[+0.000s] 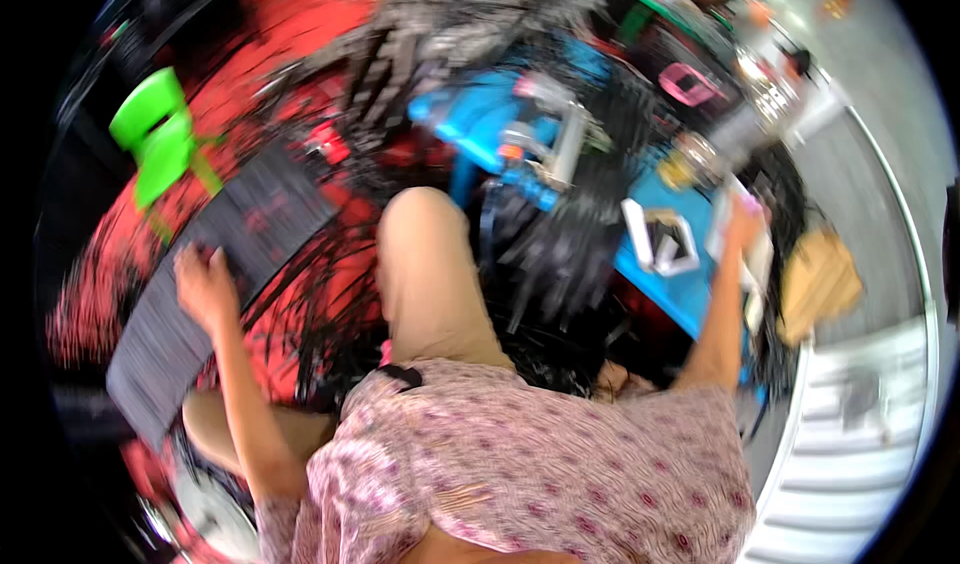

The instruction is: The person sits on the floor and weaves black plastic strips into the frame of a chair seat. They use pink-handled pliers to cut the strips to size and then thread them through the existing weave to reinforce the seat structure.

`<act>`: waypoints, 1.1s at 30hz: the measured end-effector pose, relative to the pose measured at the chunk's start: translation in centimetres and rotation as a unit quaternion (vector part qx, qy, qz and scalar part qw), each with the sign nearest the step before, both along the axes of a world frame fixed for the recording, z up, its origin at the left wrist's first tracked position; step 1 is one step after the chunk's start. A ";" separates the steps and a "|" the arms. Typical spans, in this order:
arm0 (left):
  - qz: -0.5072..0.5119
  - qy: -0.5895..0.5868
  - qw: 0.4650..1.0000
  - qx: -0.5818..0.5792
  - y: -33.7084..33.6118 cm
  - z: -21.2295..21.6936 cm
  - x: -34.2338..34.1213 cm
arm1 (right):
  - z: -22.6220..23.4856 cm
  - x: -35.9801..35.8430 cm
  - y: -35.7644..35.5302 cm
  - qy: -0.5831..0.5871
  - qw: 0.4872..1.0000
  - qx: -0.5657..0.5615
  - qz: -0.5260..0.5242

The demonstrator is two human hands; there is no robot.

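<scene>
My left hand [207, 282] lies over a long dark woven panel [268, 209], which stretches across the left side by my bent leg. Its fingers are loosely bent and look apart. Out to the right, my right hand [741, 226] reaches to the edge of a blue table [655, 286]. White and pinkish things show around its fingers, but blur hides whether it grips any of them. A white frame-like object [683, 256] sits on the blue top near that hand. Dark strips [575, 254] hang in a bundle between my knee and the table.
Loose black strips [310, 324] litter the red floor around my legs. A small green chair [160, 139] stands at the far left. Farther back is another blue surface [470, 119] with clutter. A jar-like container [690, 159], a pink object [688, 84] and a tan bag-like thing [818, 286] are at the right.
</scene>
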State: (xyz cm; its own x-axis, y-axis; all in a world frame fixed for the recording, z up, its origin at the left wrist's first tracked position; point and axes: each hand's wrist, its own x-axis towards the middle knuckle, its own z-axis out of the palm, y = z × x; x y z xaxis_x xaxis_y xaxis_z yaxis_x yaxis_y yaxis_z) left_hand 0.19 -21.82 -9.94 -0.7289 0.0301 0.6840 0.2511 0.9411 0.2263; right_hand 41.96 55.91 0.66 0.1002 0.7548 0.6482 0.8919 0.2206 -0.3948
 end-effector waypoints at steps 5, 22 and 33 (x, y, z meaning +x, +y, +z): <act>0.044 -0.097 0.994 0.001 -0.2 2.3 -0.4 | 4.2 2.4 -0.8 -0.092 0.990 0.108 0.019; 0.069 -0.011 0.993 0.092 -2.0 -2.2 -3.0 | -7.7 -39.7 -41.9 0.105 0.595 -0.233 0.762; 0.048 -0.041 0.985 0.160 -4.0 -2.8 -12.2 | -11.3 -54.4 -57.3 -0.185 0.747 -0.186 0.611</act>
